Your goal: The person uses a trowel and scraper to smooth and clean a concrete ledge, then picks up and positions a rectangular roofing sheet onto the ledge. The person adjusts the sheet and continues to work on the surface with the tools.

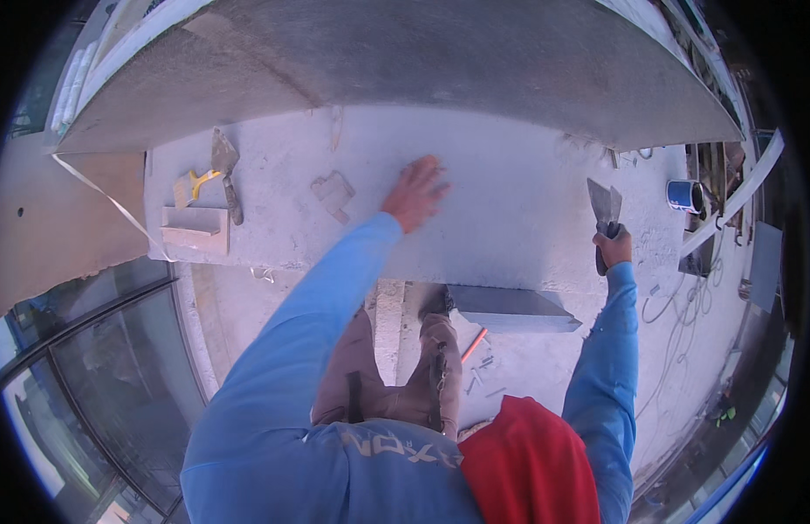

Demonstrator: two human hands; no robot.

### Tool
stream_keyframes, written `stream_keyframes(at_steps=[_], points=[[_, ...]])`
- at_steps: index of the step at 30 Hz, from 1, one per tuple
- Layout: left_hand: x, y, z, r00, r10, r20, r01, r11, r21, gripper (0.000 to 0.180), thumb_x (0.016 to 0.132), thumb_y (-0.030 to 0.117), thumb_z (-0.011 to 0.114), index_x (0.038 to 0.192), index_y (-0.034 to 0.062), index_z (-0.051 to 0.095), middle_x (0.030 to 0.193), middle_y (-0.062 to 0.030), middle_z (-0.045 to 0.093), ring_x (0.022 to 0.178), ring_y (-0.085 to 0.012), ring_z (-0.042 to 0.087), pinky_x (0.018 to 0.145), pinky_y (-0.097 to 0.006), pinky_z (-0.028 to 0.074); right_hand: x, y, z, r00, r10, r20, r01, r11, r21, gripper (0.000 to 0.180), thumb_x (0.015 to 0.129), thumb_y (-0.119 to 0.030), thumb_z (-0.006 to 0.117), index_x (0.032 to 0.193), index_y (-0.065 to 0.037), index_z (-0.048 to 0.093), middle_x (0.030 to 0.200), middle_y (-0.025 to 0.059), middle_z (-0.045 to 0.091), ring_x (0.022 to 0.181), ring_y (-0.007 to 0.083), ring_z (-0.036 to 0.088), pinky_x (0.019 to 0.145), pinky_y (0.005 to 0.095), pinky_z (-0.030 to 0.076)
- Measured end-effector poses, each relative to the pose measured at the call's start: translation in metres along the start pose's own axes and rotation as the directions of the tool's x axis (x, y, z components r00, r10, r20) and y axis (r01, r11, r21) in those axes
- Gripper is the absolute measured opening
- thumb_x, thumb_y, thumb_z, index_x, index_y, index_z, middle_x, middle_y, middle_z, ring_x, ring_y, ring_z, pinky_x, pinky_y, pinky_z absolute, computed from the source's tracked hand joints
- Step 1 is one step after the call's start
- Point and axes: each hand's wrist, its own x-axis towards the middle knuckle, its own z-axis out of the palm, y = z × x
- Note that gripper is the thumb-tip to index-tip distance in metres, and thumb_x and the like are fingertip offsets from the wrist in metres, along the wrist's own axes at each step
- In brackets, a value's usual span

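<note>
My left hand (416, 194) lies palm down on the pale, dusty slab (501, 210), arm stretched forward and fingers extended; it is slightly smeared by motion. My right hand (614, 246) grips the dark handle of a putty knife (604, 203). Its wide grey blade points away from me, at the slab's right part. Left of my left hand, a brownish irregular mark or flat piece (333, 194) shows on the slab; I cannot tell which.
At the slab's left lie a pointed trowel (224, 153), a yellow-handled brush (198, 182) and a pale tray-like block (195, 229). A blue-and-white can (684, 196) is at the right. A large grey panel (440, 52) overhangs the far side. Cables (684, 323) trail at the right.
</note>
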Motion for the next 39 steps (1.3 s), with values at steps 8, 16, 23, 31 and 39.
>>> stream_keyframes(at_steps=[8,16,23,31,39], points=[[-0.053,-0.082,-0.006,0.984,-0.161,0.079,0.148,0.977,0.155,0.069,0.102,0.047,0.046,0.157,0.0118,0.026,0.166,-0.0064,0.019,0.154,-0.0291,0.009,0.123,-0.058,0.011,-0.124,-0.269,-0.028,0.919,-0.360,0.161,0.358,0.933,0.040,0.041,0.068,-0.013,0.072,0.102,0.002,0.055,0.082,0.0215,0.067,0.075,0.0357,0.068,0.071,0.0417,0.053],[-0.222,-0.212,-0.030,0.930,-0.367,0.004,0.354,0.899,0.256,0.064,0.101,0.042,0.048,0.157,0.0147,0.030,0.164,-0.0082,0.024,0.154,-0.0307,0.014,0.121,-0.060,0.011,-0.147,-0.373,0.219,0.909,-0.058,0.412,0.031,0.997,0.070,0.060,0.068,-0.032,0.082,0.112,0.002,0.058,0.101,0.0247,0.070,0.097,0.0417,0.068,0.086,0.0470,0.054],[-0.208,-0.249,-0.095,0.666,-0.618,-0.417,0.585,0.780,-0.221,0.054,0.099,0.039,0.055,0.143,0.0085,0.048,0.145,-0.0160,0.049,0.134,-0.0358,0.045,0.112,-0.054,0.033,-0.169,-0.416,0.371,0.898,-0.090,0.430,0.091,0.996,0.018,0.075,0.071,-0.033,0.081,0.128,0.002,0.049,0.121,0.0261,0.064,0.109,0.0412,0.064,0.093,0.0466,0.053],[-0.022,-0.229,-0.107,0.767,-0.621,-0.161,0.570,0.775,-0.274,0.048,0.091,0.045,0.068,0.100,-0.0015,0.068,0.111,-0.0221,0.066,0.103,-0.0397,0.065,0.090,-0.047,0.052,-0.218,-0.420,0.383,0.819,-0.536,0.207,0.449,0.822,0.351,0.085,0.083,-0.035,0.075,0.149,0.001,0.036,0.141,0.0304,0.045,0.131,0.0447,0.046,0.107,0.0454,0.044],[0.047,-0.193,-0.035,0.374,-0.899,-0.229,0.803,0.438,-0.404,0.038,0.093,0.032,0.067,0.111,0.0003,0.058,0.116,-0.0188,0.060,0.100,-0.0369,0.068,0.083,-0.044,0.058,-0.323,-0.232,0.262,0.839,-0.199,0.507,0.122,0.976,0.182,0.055,0.086,-0.029,0.073,0.130,0.001,0.056,0.118,0.0244,0.062,0.107,0.0426,0.063,0.091,0.0470,0.052]])
